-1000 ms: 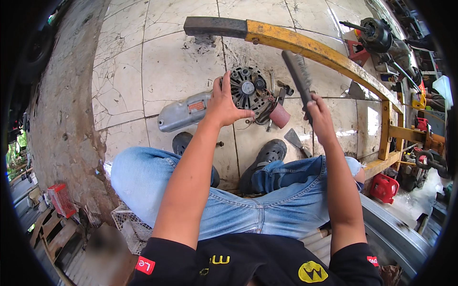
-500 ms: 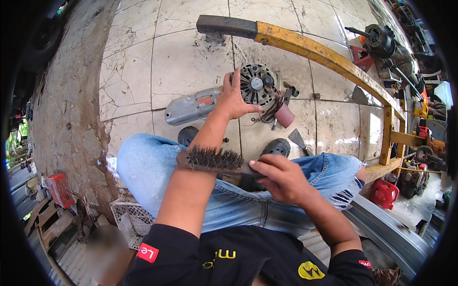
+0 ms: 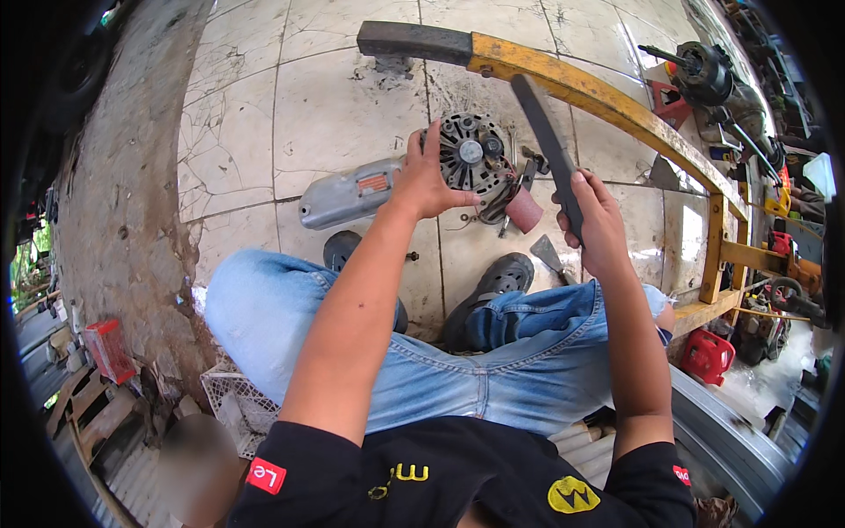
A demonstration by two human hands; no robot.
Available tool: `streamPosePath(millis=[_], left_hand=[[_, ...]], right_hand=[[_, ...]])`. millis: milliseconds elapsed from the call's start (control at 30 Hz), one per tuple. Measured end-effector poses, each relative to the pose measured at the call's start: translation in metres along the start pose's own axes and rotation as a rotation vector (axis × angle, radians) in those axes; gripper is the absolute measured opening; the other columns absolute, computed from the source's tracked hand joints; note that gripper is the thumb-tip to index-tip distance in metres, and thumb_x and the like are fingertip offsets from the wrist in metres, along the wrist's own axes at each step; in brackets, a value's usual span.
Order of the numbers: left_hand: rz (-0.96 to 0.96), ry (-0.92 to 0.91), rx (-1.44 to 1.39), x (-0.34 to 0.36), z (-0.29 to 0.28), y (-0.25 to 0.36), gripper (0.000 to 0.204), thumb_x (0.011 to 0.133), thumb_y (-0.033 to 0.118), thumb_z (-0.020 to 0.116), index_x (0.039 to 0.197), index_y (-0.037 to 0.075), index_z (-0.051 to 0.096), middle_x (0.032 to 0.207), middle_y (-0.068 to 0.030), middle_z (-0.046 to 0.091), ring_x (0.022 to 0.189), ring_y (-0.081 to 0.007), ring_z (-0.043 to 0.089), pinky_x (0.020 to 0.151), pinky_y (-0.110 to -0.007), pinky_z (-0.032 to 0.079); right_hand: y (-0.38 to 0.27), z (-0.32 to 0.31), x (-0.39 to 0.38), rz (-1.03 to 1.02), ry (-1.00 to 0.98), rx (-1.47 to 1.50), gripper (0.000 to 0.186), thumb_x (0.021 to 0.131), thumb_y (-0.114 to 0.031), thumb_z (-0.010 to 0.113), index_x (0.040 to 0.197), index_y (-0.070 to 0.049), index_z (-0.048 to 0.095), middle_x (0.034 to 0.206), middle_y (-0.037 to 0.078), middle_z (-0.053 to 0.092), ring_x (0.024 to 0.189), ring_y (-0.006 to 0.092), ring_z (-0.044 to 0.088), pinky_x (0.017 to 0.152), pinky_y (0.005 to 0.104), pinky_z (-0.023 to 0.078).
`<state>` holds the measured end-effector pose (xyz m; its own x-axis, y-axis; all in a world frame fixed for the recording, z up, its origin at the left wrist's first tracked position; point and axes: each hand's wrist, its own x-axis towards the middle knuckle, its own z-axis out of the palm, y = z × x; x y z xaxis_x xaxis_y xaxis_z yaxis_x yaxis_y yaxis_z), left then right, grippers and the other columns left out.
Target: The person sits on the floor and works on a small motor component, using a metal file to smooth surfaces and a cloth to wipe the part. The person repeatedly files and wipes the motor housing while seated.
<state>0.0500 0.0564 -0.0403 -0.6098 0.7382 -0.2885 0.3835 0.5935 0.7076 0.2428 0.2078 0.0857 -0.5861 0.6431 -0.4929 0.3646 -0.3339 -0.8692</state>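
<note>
Seated, legs in blue jeans, dark shoes (image 3: 498, 280) on a cracked tile floor (image 3: 334, 106). Left hand (image 3: 429, 176) reaches forward and grips the near-left rim of the alternator (image 3: 473, 157), fingers spread over its edge, thumb toward the centre. Alternator stands on the floor, vented round face tilted up at the camera, just ahead of the knees.

Right hand (image 3: 598, 222) closed around the handle of a brush (image 3: 547, 150), held above the floor. Brush is long, dark, flat; it runs up and leftward from the fist, its far end near the yellow frame (image 3: 607, 104). Bristles not clear from this angle. Brush sits to the right of the alternator, close but not touching it as far as can be seen.

Between the two hands, on the floor: a small reddish cylinder (image 3: 525, 209) against the alternator's lower right, and a grey scraper blade (image 3: 549, 255) nearer the right shoe.

Left of the alternator, touching the left wrist line in view, a grey metal cover (image 3: 348, 192) lies flat. Yellow frame arcs across the top and down the right side, dark end piece at its left tip.
</note>
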Motion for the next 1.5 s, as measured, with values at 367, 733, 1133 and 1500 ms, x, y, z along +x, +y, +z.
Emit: streamPosePath(millis=[367, 733, 1133, 1500], left_hand=[[-0.018, 0.017, 0.008, 0.001, -0.002, 0.004, 0.148, 0.048, 0.047, 0.096, 0.157, 0.014, 0.001, 0.156, -0.0191, 0.02, 0.141, -0.0404, 0.034, 0.109, -0.051, 0.04], [0.063, 0.055, -0.011, 0.005, -0.001, -0.003, 0.147, 0.046, 0.043, 0.097, 0.156, 0.014, 0.003, 0.154, -0.0181, 0.024, 0.14, -0.0395, 0.035, 0.112, -0.048, 0.039], [0.047, 0.062, -0.035, 0.005, 0.003, -0.006, 0.15, 0.045, 0.045, 0.098, 0.156, 0.015, 0.002, 0.156, -0.021, 0.021, 0.141, -0.0408, 0.033, 0.113, -0.049, 0.038], [-0.211, 0.182, -0.326, -0.043, 0.102, -0.175, 0.092, 0.071, 0.024, 0.078, 0.145, 0.007, 0.028, 0.139, -0.0264, 0.045, 0.127, -0.0415, 0.046, 0.107, -0.047, 0.04]], right_hand=[[0.051, 0.023, 0.004, -0.134, 0.054, -0.489, 0.034, 0.089, -0.022, 0.068, 0.116, -0.002, 0.063, 0.083, 0.005, 0.068, 0.072, 0.014, 0.063, 0.068, 0.0298, 0.051], [0.032, 0.037, 0.025, -0.261, 0.028, -0.383, 0.036, 0.088, -0.026, 0.067, 0.112, 0.0, 0.066, 0.074, 0.009, 0.064, 0.068, 0.0136, 0.06, 0.063, 0.0309, 0.048], [0.028, 0.018, 0.018, -0.121, 0.131, -0.677, 0.041, 0.089, -0.023, 0.07, 0.122, 0.0, 0.061, 0.093, 0.016, 0.073, 0.08, 0.0201, 0.07, 0.074, 0.0338, 0.053], [0.027, 0.039, -0.068, -0.652, -0.39, -0.73, 0.046, 0.083, -0.009, 0.067, 0.128, -0.007, 0.057, 0.09, 0.014, 0.063, 0.077, 0.0324, 0.064, 0.068, 0.0389, 0.053]])
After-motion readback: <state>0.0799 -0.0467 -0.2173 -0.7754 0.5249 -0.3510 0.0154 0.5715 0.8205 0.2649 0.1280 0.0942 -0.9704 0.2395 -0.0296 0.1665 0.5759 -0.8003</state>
